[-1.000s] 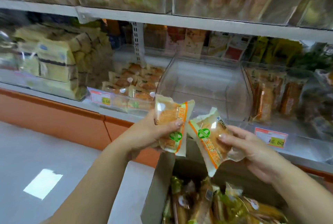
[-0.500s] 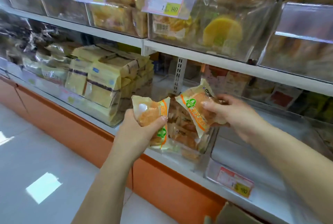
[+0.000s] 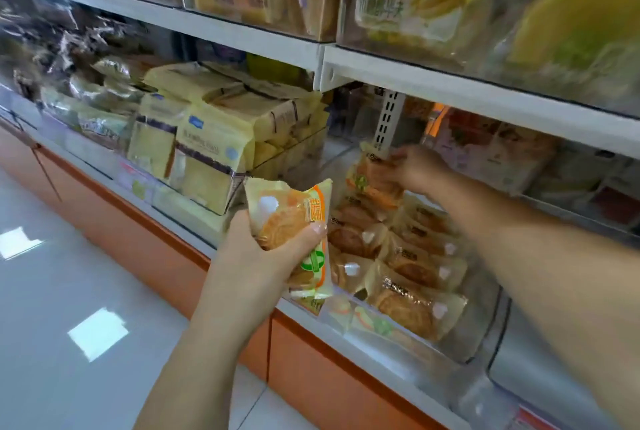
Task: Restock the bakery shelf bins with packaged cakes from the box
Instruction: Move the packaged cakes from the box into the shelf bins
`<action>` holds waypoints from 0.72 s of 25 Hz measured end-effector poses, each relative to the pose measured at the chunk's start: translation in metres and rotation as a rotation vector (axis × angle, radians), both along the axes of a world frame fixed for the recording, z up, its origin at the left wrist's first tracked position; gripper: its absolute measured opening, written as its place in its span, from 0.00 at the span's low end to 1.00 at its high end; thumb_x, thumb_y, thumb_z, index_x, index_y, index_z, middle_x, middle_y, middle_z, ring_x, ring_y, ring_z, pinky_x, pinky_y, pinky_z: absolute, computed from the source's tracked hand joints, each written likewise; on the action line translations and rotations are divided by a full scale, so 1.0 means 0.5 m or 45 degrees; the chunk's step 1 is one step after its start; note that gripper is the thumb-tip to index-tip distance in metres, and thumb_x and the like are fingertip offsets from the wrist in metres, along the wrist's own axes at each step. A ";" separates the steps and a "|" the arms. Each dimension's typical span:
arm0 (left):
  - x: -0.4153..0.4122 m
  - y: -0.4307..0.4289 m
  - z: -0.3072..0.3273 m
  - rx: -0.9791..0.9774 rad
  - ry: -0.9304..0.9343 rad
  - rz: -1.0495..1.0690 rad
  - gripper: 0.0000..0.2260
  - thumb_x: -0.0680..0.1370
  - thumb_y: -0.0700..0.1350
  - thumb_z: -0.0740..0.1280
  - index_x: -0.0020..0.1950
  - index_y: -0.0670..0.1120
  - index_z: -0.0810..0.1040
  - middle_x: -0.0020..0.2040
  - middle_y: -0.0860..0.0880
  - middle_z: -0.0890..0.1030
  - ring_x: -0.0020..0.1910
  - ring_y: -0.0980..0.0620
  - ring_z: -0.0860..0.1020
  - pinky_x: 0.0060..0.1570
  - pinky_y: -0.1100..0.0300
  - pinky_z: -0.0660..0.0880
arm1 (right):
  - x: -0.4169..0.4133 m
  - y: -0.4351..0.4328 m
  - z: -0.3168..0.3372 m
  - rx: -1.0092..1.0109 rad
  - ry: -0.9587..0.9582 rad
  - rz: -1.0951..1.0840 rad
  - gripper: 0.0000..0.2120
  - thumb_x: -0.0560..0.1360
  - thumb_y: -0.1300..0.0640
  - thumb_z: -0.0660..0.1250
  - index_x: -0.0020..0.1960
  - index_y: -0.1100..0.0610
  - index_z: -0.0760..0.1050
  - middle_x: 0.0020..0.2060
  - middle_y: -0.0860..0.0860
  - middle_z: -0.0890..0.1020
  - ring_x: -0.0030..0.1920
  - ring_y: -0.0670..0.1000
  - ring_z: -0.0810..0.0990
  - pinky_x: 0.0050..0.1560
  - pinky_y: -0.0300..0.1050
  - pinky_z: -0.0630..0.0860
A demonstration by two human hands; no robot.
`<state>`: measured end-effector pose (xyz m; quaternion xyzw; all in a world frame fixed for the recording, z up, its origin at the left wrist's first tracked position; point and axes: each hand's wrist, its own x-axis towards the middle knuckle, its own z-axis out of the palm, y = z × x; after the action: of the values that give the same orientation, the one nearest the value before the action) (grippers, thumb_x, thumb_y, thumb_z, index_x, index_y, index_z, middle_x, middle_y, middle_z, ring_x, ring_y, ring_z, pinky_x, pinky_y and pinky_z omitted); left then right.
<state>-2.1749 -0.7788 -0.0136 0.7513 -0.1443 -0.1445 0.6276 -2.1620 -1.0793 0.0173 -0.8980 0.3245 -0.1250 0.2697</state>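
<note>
We take the clear bin [image 3: 498, 312] on the lower shelf as our landmark. It is partly filled with rows of wrapped cakes [image 3: 408, 267], round and brown in pale wrappers, lying flat and overlapping.

The left hand [image 3: 256, 256] is just in front of the bin's left end. Its fingers and thumb are curled round a cake [image 3: 291, 218], which is held upright, clear of the bin, with the orange stripe and green logo facing us.

The right hand [image 3: 415, 168] reaches over the bin to its back left corner. Its fingers are bent over the top of a second cake [image 3: 372, 180], gripping it (blurry, so we cannot tell the exact finger placement). This second cake stands on edge, touching the top of the rear row.

A white slotted post [image 3: 388, 121] rises behind the bin. Left of the bin are stacked yellow packets [image 3: 207, 152] in the neighbouring bin. The upper shelf [image 3: 450, 83] above the bin carries more clear bins of yellow baked goods. An orange base panel [image 3: 311, 377] runs below the bin, and a glossy pale floor [image 3: 69, 273] lies lower left of it.
</note>
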 end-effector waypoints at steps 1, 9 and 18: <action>-0.001 -0.003 0.000 -0.005 0.005 0.002 0.22 0.63 0.66 0.74 0.50 0.59 0.72 0.48 0.57 0.82 0.46 0.58 0.82 0.47 0.56 0.78 | 0.004 -0.003 -0.009 0.009 -0.010 0.011 0.36 0.63 0.37 0.76 0.65 0.54 0.75 0.62 0.52 0.78 0.59 0.55 0.78 0.60 0.50 0.75; -0.003 -0.007 0.002 -0.034 0.008 0.001 0.23 0.61 0.66 0.73 0.50 0.59 0.72 0.47 0.57 0.82 0.45 0.58 0.83 0.47 0.55 0.79 | -0.005 -0.007 -0.016 -0.022 -0.079 0.098 0.28 0.74 0.51 0.72 0.72 0.56 0.69 0.67 0.54 0.75 0.60 0.53 0.76 0.51 0.40 0.72; -0.008 -0.007 0.004 0.011 0.006 -0.025 0.21 0.63 0.67 0.72 0.49 0.60 0.70 0.46 0.57 0.82 0.43 0.59 0.82 0.41 0.60 0.76 | -0.022 0.000 -0.014 -0.006 -0.097 0.114 0.27 0.75 0.52 0.70 0.71 0.55 0.68 0.67 0.53 0.74 0.62 0.54 0.75 0.53 0.41 0.71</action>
<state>-2.1787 -0.7822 -0.0117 0.7522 -0.1496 -0.1532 0.6232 -2.1731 -1.0793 0.0101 -0.9067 0.2733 -0.1478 0.2851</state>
